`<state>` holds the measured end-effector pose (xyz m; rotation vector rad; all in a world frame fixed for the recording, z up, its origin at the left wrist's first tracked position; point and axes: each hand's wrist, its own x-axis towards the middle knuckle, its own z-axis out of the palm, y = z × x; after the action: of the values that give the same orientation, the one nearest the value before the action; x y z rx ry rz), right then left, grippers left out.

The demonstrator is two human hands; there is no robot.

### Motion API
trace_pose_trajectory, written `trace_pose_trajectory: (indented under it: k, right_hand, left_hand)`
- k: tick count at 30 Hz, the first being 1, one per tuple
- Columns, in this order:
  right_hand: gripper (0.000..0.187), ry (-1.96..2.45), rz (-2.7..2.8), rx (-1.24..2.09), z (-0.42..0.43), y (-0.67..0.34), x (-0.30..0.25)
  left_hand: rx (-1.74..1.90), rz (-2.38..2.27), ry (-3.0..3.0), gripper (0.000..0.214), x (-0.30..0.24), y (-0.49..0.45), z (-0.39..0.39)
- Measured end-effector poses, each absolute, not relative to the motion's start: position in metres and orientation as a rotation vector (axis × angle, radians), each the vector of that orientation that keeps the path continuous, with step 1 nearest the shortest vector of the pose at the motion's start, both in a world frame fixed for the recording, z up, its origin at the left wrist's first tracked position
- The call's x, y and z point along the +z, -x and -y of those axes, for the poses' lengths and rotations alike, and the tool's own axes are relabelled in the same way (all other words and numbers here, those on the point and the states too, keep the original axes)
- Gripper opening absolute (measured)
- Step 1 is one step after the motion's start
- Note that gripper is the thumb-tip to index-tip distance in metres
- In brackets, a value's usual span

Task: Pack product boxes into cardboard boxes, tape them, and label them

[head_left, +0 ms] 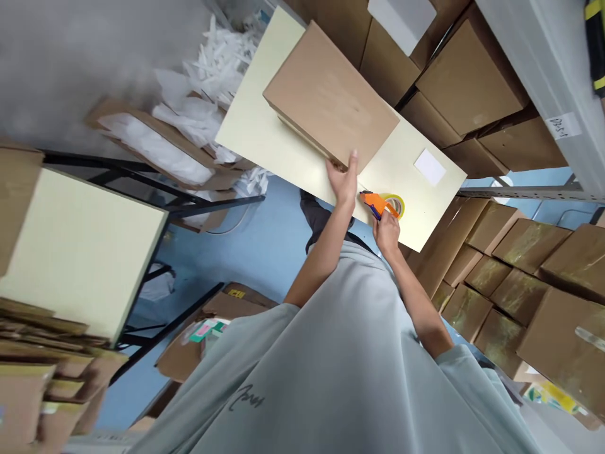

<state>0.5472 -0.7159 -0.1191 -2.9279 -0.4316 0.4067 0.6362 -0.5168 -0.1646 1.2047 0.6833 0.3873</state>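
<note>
A flat brown cardboard box point(331, 94) lies on a pale yellow table point(255, 132). My left hand point(344, 181) holds the box's near corner, thumb up on the top face and fingers against its edge. Just to the right, my right hand point(386, 232) is closed round the handle of an orange tape dispenser point(375, 203). The dispenser carries a roll of clear tape point(395, 203) and rests on the table near its front edge, a little apart from the box.
A white label point(429, 166) lies on the table right of the box. Stacked taped cartons point(520, 265) fill the right side and the back. A second pale table point(80, 246) stands at left, with flattened cardboard point(42, 372) below it. An open carton of white bags point(155, 148) sits on the blue floor point(265, 239).
</note>
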Motion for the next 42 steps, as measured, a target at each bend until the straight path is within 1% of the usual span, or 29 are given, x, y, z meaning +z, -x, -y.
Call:
trace_pose_trajectory:
  k: [2,5,10,14,17,20,23,27,31,34,37,42]
  right_hand:
    - [0.036,2.933,0.453,0.426,0.712,-0.547,-0.116]
    - [0.034,2.922,0.511,0.516,0.696,-0.542,-0.113]
    - [0.034,2.787,0.595,0.616,0.654,-0.525,-0.119]
    - [0.034,2.725,0.497,0.631,0.635,-0.520,-0.120]
    - [0.033,2.719,0.449,0.641,0.652,-0.515,-0.113]
    - [0.034,2.766,0.361,0.639,0.698,-0.501,-0.100]
    - [0.038,2.897,0.142,0.614,0.748,-0.498,-0.089]
    - [0.039,2.934,0.216,0.518,0.773,-0.557,-0.087]
    - [0.046,2.880,0.298,0.385,0.759,-0.649,-0.096]
    - [0.048,2.900,0.392,0.399,0.750,-0.693,-0.100]
    - [0.045,2.944,0.480,0.437,0.748,-0.710,-0.096]
    - [0.037,3.000,0.708,0.504,0.747,-0.704,-0.074]
  left_hand:
    - [0.390,-0.704,-1.204,0.084,-0.160,-0.643,0.514]
    - [0.311,-0.645,-1.261,0.088,-0.158,-0.642,0.486]
    - [0.152,-0.508,-1.436,0.085,-0.150,-0.628,0.424]
    - [0.087,-0.479,-1.499,0.086,-0.146,-0.623,0.412]
    - [0.067,-0.469,-1.513,0.086,-0.145,-0.622,0.413]
    - [0.042,-0.464,-1.545,0.089,-0.144,-0.620,0.411]
    - [0.024,-0.462,-1.581,0.094,-0.141,-0.618,0.409]
    - [0.013,-0.451,-1.593,0.097,-0.139,-0.616,0.407]
    - [0.021,-0.435,-1.584,0.100,-0.141,-0.617,0.405]
    - [0.019,-0.424,-1.606,0.108,-0.144,-0.618,0.404]
    - [0.005,-0.402,-1.599,0.112,-0.147,-0.618,0.404]
    - [-0.127,-0.338,-1.582,0.106,-0.138,-0.614,0.384]
